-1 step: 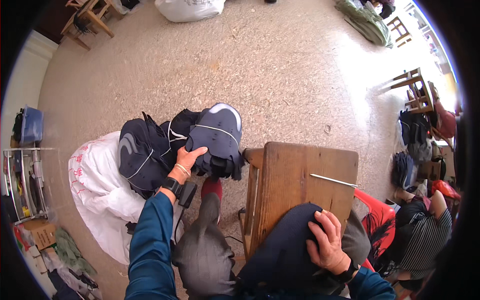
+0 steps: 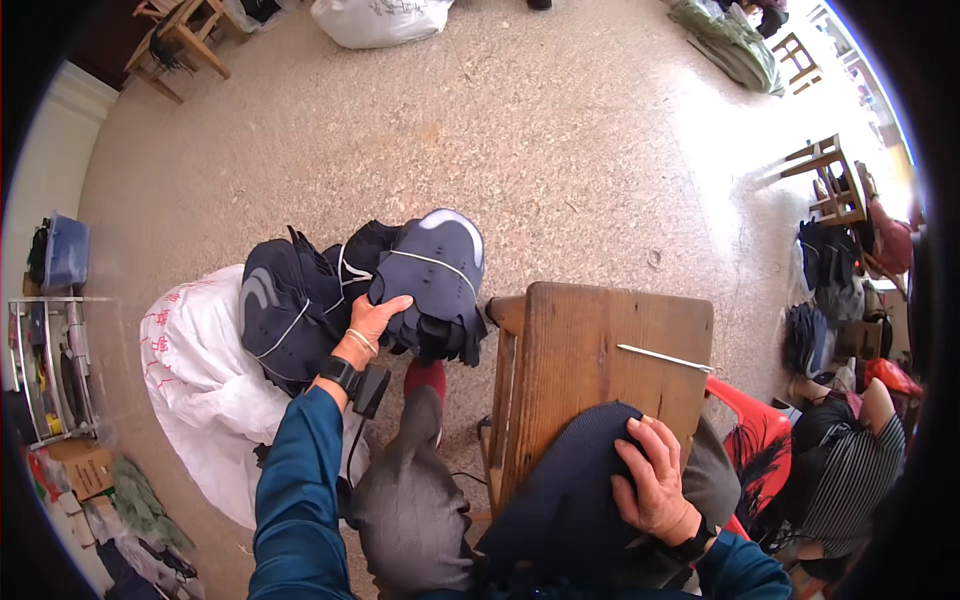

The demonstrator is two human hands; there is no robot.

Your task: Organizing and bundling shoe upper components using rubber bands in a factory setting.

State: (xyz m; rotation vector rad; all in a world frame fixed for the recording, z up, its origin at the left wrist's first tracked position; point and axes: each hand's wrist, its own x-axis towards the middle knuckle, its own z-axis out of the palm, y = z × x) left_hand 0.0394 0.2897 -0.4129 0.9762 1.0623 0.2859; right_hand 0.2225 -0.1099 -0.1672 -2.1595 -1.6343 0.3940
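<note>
My left hand [image 2: 370, 322] grips the near left edge of a tied bundle of dark navy fabric pieces [image 2: 432, 275]. Its thumb lies on top, and the other fingers are partly tucked out of sight. A pale cord crosses this bundle, which has a whitish curved band at its far end. Left of it, a second tied bundle of dark fabric pieces [image 2: 285, 310] rests against a white sack [image 2: 205, 370]. My right hand [image 2: 655, 480] lies with loosely bent fingers on a dark ribbed cloth [image 2: 560, 480] over my lap, gripping nothing visible.
A wooden stool [image 2: 615, 340] stands close on my right, with a thin white rod [image 2: 665, 358] on its seat. Beyond it are a red plastic chair [image 2: 755, 440] and a person in striped clothing [image 2: 850, 490]. A metal rack [image 2: 55, 370] stands at far left.
</note>
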